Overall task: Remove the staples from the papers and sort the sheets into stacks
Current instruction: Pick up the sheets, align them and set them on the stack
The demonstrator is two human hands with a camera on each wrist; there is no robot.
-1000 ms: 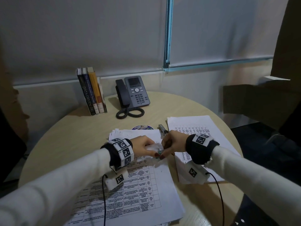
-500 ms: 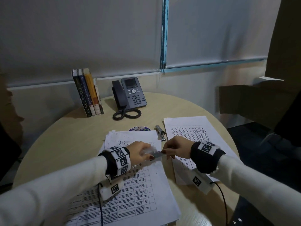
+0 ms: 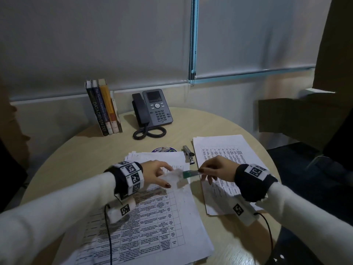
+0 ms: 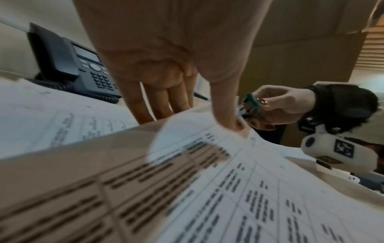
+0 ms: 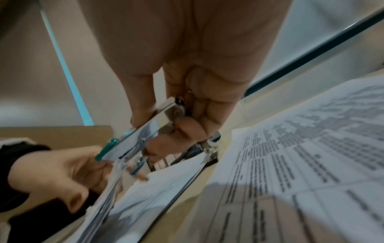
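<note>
A stapled set of printed sheets [image 3: 152, 217] lies on the left stack, its top right corner [image 3: 178, 177] lifted. My left hand [image 3: 170, 176] pinches that corner, thumb [image 4: 239, 126] on top and fingers underneath. My right hand [image 3: 202, 172] grips a metal staple remover [image 3: 190, 174] with green tips; its tip meets the raised corner. The remover [image 4: 251, 103] shows beyond my thumb in the left wrist view. In the right wrist view the remover [image 5: 135, 141] points at the lifted corner held by the left hand [image 5: 62, 172]. The staple itself is not visible.
A second paper stack [image 3: 225, 150] lies to the right under my right wrist. A small stapler [image 3: 188, 153] sits between the stacks, beside a disc [image 3: 164, 149]. A desk phone [image 3: 152, 111] and upright books [image 3: 103, 108] stand at the round table's [image 3: 76, 150] far side.
My hands were pressed together at the paper corner; the right hand has since drawn rightward with the remover, leaving a gap between the hands. The left hand keeps pinching the corner.
</note>
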